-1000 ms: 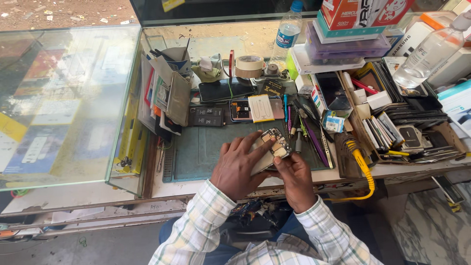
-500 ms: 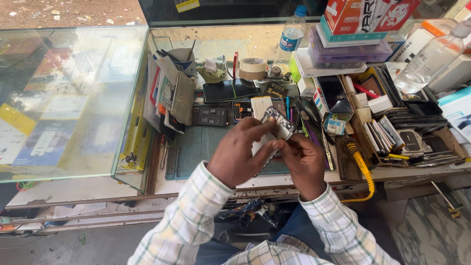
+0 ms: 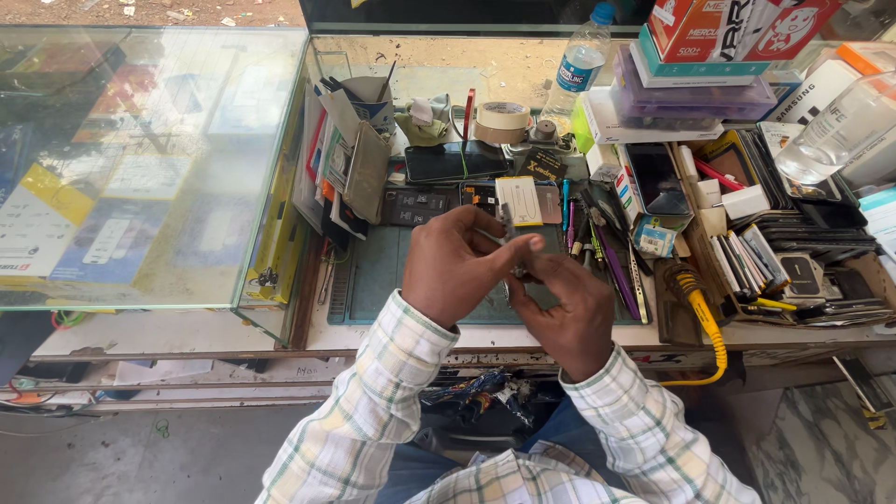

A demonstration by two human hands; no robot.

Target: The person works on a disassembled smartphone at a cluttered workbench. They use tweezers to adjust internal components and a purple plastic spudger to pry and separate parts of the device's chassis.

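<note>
Both hands meet above green mat (image 3: 392,280): left hand (image 3: 457,266) curled, right hand (image 3: 565,313) under it, 2 pinching small part (image 3: 519,273); its axis hidden.

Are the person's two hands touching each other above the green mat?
Touching. The head view shows the left hand fingers lying against the right hand fingers, no gap, above the green mat.

Left hand (image 3: 457,266) and right hand (image 3: 565,313) meet before the chest, fingers curled inward, backs facing up.
</note>
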